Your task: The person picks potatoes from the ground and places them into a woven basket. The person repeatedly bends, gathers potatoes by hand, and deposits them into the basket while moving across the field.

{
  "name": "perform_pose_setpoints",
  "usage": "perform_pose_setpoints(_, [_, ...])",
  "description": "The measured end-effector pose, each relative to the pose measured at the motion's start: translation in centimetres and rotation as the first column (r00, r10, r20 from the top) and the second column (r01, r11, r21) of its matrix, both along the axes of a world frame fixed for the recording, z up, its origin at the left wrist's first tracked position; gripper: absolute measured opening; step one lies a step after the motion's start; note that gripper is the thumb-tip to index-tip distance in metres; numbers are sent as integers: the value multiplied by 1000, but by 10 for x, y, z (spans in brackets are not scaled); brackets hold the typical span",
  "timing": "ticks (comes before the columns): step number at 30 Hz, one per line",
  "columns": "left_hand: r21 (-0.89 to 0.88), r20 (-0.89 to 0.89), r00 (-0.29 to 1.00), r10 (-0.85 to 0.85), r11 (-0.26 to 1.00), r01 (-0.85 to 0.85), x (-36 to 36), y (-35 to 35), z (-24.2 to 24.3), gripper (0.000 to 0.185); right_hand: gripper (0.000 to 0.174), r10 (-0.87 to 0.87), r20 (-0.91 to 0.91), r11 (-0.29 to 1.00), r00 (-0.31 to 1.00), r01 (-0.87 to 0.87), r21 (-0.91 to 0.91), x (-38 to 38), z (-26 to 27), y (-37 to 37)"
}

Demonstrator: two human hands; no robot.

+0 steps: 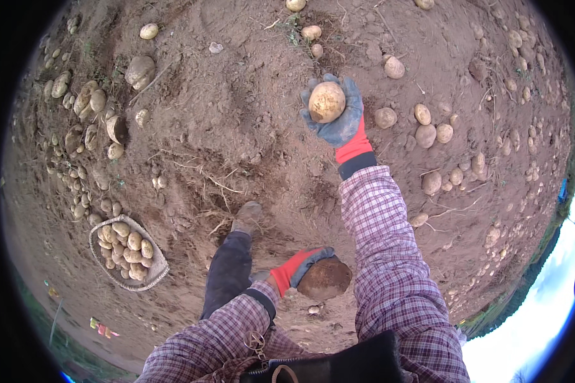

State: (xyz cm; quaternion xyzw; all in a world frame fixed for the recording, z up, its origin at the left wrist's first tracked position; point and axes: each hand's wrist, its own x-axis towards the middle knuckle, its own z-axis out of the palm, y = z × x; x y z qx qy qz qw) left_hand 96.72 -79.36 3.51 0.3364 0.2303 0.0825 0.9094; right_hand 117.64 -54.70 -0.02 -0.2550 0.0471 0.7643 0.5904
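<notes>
In my right hand, gloved in grey-coated red knit, a round pale potato rests on the upturned palm, with the fingers curled about it. My left hand wears a matching glove and grips a large brown, soil-coated lump close to my body. Whether that lump is a potato or a clod, I cannot tell. Just beyond my right hand lie a pale potato and a smaller one. To its right sit another potato and a small cluster of potatoes.
A woven basket holding several potatoes stands on the soil at left. Loose potatoes lie scattered left and right. Dry stalks lie near my shoe. A colourful bundle or figure is far off, lower left.
</notes>
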Motion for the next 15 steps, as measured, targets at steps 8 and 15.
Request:
perform_pose_setpoints(8, [-876, -16, 1000, 12, 482, -20, 7, -1, -3, 33, 72, 563, 499, 823, -659, 391, -413, 153, -42, -65])
perform_pose_setpoints(15, [298, 4, 998, -61, 953, 57, 14, 2, 3, 28, 81, 230, 972, 935, 54, 266, -236, 146, -51, -42])
